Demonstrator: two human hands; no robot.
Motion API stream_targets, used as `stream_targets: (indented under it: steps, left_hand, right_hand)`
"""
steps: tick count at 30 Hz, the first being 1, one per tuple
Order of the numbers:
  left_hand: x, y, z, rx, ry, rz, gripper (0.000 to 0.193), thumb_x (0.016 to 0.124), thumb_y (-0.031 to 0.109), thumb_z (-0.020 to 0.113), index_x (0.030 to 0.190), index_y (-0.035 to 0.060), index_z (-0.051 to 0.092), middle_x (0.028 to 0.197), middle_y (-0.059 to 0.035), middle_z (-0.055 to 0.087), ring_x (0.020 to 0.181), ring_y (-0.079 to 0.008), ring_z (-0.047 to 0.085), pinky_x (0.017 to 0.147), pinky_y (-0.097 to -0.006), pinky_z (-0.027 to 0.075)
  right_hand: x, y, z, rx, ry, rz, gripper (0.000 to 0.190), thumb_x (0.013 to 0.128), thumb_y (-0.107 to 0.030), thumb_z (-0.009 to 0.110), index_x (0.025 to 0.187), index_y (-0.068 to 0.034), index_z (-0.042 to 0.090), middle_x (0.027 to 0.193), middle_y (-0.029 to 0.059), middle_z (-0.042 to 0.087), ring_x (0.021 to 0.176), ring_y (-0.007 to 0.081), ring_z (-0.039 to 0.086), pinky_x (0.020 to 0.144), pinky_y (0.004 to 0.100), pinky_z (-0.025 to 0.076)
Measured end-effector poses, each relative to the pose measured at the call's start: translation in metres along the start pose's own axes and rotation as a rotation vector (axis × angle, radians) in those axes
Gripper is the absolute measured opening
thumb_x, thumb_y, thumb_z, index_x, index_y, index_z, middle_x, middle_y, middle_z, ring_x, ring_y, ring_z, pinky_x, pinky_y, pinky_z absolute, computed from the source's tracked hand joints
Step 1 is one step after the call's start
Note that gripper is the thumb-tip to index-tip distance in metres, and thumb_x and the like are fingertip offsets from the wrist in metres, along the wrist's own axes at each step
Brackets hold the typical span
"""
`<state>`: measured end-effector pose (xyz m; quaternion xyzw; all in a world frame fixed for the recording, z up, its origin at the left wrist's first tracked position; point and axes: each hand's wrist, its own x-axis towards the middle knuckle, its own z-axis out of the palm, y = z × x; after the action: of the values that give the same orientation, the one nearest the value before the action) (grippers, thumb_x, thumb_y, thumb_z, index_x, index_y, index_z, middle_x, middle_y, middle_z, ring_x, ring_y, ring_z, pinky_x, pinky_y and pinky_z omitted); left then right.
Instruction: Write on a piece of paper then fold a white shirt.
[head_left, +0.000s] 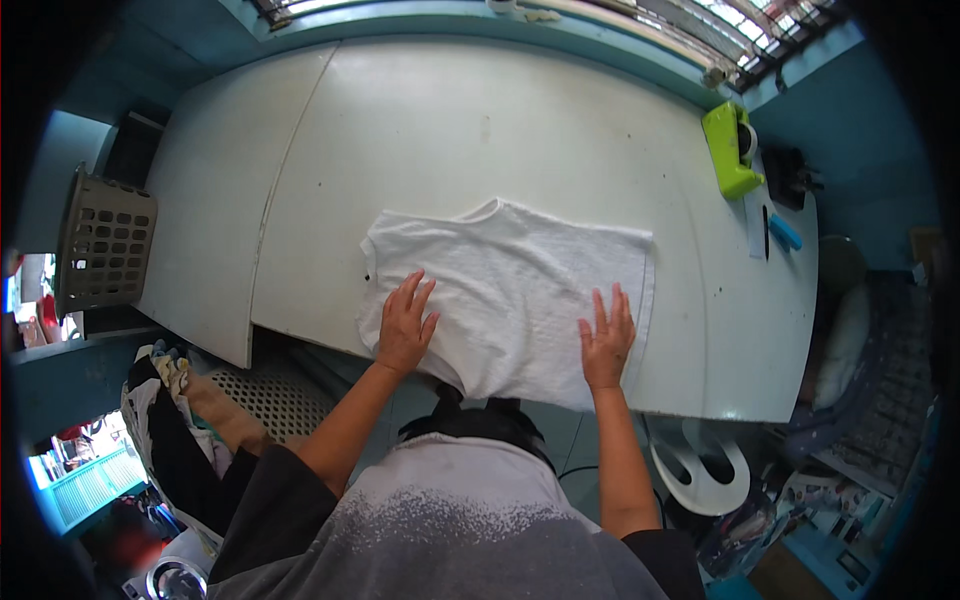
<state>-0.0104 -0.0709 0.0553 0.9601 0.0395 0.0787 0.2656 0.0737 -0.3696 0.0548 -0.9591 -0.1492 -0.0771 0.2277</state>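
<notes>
A white cloth garment (510, 292), which looks like a shirt, lies spread with shallow wrinkles on the white table (480, 135), its lower edge reaching past the table's front edge. My left hand (405, 322) rests palm down on its left part, fingers apart. On the right part, near the layered side edge, lies my right hand (608, 337), also palm down with its fingers a little apart. Neither hand grips the fabric. A small dark thing (367, 277) shows at the garment's left edge.
At the far right stand a lime-green tape dispenser (727, 150), a flat ruler-like strip (754, 225) and a blue-handled tool (785, 232). A plastic basket (109, 240) is at the left. Piled clothes (187, 435) lie below the table's left side; a white plastic seat (705, 472) is below right.
</notes>
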Motion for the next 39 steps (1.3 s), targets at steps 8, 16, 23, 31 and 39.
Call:
stream_targets:
  steps: [8, 16, 23, 31, 39]
  left_hand:
    - [-0.003, -0.067, -0.016, 0.397, -0.067, -0.205, 0.065, 0.079, 0.040, 0.054, 0.130, 0.0060, 0.034, 0.141, -0.0150, 0.018, 0.129, -0.0321, 0.017, 0.102, -0.0496, 0.012]
    - [0.127, -0.078, -0.046, 0.080, -0.225, -0.096, 0.038, 0.077, 0.010, 0.056, 0.114, 0.0146, 0.051, 0.119, -0.0104, 0.046, 0.107, -0.0267, 0.047, 0.087, -0.0354, 0.042]
    - [0.173, -0.099, -0.052, 0.227, -0.575, -0.139, 0.016, 0.071, 0.011, 0.057, 0.086, 0.0080, 0.059, 0.097, -0.0091, 0.055, 0.091, -0.0251, 0.054, 0.074, -0.0355, 0.045]
    - [0.145, -0.092, -0.064, 0.005, 0.022, -0.046, 0.014, 0.068, 0.000, 0.058, 0.080, 0.0051, 0.053, 0.077, -0.0083, 0.058, 0.074, -0.0250, 0.056, 0.068, -0.0328, 0.045]
    - [0.087, -0.096, -0.045, 0.269, 0.074, 0.166, 0.022, 0.065, -0.002, 0.057, 0.083, 0.0098, 0.055, 0.081, -0.0019, 0.055, 0.082, -0.0185, 0.055, 0.082, -0.0329, 0.040]
  right_hand:
    - [0.015, 0.048, 0.027, -0.307, -0.134, 0.004, 0.044, 0.085, -0.030, 0.050, 0.126, -0.016, 0.043, 0.137, 0.0078, 0.030, 0.126, 0.0275, 0.027, 0.102, 0.0454, 0.018]
    - [0.119, 0.078, 0.026, -0.234, 0.050, -0.086, 0.039, 0.078, -0.014, 0.056, 0.116, -0.017, 0.050, 0.119, 0.0056, 0.049, 0.114, 0.0257, 0.041, 0.093, 0.0397, 0.032]
    - [0.162, 0.090, 0.017, -0.273, -0.256, 0.020, 0.010, 0.070, -0.011, 0.061, 0.079, -0.012, 0.055, 0.082, 0.0013, 0.053, 0.088, 0.0204, 0.050, 0.078, 0.0388, 0.037]
    - [0.143, 0.068, -0.007, -0.064, -0.005, -0.112, 0.012, 0.070, -0.005, 0.059, 0.080, -0.008, 0.052, 0.082, 0.0040, 0.053, 0.084, 0.0221, 0.051, 0.074, 0.0334, 0.037]
    - [0.054, 0.077, 0.001, -0.160, 0.045, -0.081, 0.023, 0.066, 0.001, 0.059, 0.086, -0.008, 0.052, 0.093, 0.0058, 0.052, 0.094, 0.0230, 0.049, 0.081, 0.0349, 0.037]
